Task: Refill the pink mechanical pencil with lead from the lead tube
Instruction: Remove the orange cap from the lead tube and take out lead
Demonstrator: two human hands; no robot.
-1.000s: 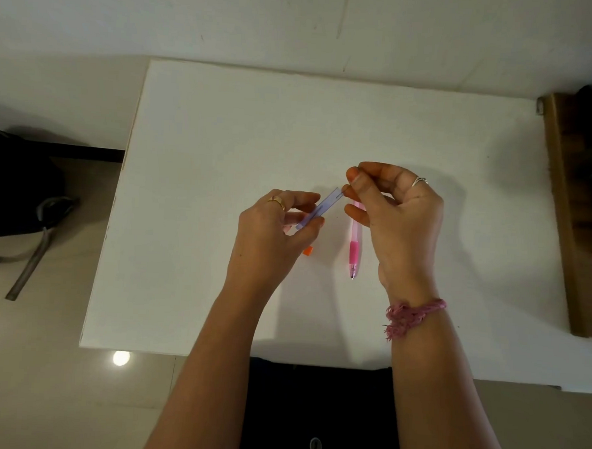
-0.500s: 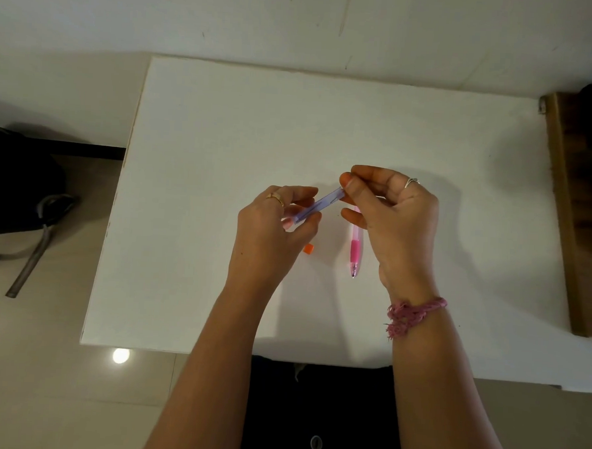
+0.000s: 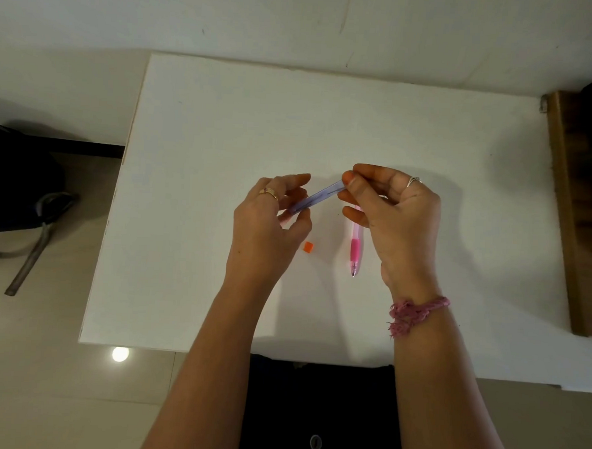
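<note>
Head view, hands [image 3: 329, 222] raised (fingers pinching lead tube [image 3: 318, 196])

The translucent purple lead tube [image 3: 317, 197] is held aslant above the table; the pink mechanical pencil [image 3: 355, 249] lies flat, tip nearest.

Both hands grip lead tube [image 3: 318, 196] — pencil [image 3: 355, 248] lies below.

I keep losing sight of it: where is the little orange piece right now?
In the head view, the orange piece lies on the white table, just below the left hand and to the left of the pink mechanical pencil.
</note>
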